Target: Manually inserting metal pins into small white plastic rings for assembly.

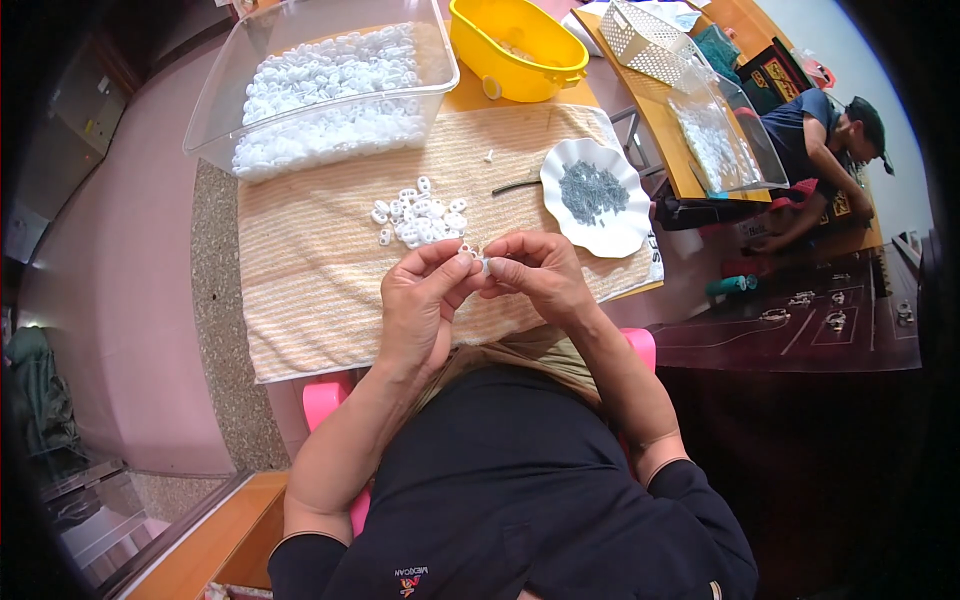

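My left hand (425, 300) and my right hand (545, 278) meet over the near part of a striped towel. Fingertips of both are pinched on a small white plastic piece (477, 258), which the fingers partly cover. Just beyond them lies a loose pile of small white oval plastic pieces (420, 218), some with two holes. To the right, a white wavy-edged plate (612, 240) carries a heap of tiny dark grey parts (592, 193), too small to make out. A thin dark stick (515, 187) lies by the plate's left edge, and a small white bit (489, 157) sits farther off.
A clear plastic tub (205, 130) full of white pieces stands at the far left of the towel (310, 290). Beside it is a yellow tub (470, 45). At the right, another person (815, 130) works near a second table with a clear bin (755, 160) and a white basket (645, 45).
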Tool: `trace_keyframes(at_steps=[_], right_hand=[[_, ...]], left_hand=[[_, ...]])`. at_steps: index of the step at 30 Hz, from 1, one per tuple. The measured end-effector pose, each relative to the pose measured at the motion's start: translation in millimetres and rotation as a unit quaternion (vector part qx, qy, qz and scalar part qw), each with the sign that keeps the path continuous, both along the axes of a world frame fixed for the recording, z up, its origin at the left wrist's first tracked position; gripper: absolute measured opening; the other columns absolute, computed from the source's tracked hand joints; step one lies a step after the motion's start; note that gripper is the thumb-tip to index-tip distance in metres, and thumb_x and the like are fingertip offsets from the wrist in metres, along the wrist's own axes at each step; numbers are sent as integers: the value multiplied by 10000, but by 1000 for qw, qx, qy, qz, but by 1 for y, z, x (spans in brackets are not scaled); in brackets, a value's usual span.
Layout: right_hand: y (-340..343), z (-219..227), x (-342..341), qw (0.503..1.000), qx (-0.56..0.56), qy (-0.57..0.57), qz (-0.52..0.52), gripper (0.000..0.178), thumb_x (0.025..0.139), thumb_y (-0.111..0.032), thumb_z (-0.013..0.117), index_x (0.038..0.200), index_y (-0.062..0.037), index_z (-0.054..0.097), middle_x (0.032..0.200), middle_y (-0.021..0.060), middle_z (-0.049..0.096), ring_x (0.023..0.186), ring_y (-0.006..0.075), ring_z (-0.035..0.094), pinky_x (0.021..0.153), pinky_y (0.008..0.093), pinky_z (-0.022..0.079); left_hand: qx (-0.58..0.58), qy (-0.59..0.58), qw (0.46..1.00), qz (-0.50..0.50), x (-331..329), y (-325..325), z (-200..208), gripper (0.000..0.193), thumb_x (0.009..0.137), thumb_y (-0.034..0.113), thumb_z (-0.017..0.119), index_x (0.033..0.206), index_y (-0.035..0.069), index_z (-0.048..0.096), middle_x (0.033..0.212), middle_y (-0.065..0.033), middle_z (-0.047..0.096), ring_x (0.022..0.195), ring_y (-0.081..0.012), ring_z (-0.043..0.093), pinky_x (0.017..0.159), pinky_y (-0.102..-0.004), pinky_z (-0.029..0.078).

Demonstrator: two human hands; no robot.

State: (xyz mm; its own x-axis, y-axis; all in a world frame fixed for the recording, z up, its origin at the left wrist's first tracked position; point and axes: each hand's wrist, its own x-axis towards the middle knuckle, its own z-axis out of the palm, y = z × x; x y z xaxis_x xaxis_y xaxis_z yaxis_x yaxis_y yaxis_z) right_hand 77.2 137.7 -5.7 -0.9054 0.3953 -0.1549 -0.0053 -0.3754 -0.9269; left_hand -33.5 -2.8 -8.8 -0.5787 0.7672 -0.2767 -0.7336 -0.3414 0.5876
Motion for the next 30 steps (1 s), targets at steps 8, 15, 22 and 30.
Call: trace_keyframes(at_steps=[8, 15, 22, 30], right_hand=[[-8, 2, 1, 998, -54, 4, -17, 187, 844, 9, 660, 1025, 51, 638, 990, 127, 656, 872, 213, 678, 813, 332, 581], [-12, -1, 2, 995, -90, 24, -27, 191, 832, 26, 661, 1022, 47, 663, 1096, 166, 620, 986, 224, 640, 879, 338, 554], [-10, -10, 4, 999, -36, -1, -22, 164, 863, -7, 647, 1017, 49, 658, 1024, 135, 655, 912, 193, 654, 825, 312, 561], [-13, 11, -1, 964, -223, 7, -145, 304, 962, -192, 539, 1143, 51, 519, 1126, 196, 585, 1001, 255, 622, 874, 348, 547]], left_hand=[[4, -10, 1000, 12, 0, 1, 0, 160, 857, -18, 629, 1016, -19, 614, 914, -106, 659, 802, -178, 673, 733, -269, 586], [8, -12, 1000, 19, 1, 1, -1, 154, 858, -20, 626, 1012, -16, 617, 916, -106, 660, 808, -179, 673, 736, -269, 586], [-2, -30, 1000, 4, 7, 1, -3, 147, 865, -17, 617, 1011, -12, 609, 916, -106, 660, 810, -183, 674, 742, -275, 587], [2, -40, 999, 18, 2, 3, -7, 133, 873, -10, 611, 1006, -5, 609, 926, -101, 656, 819, -179, 670, 749, -275, 587]])
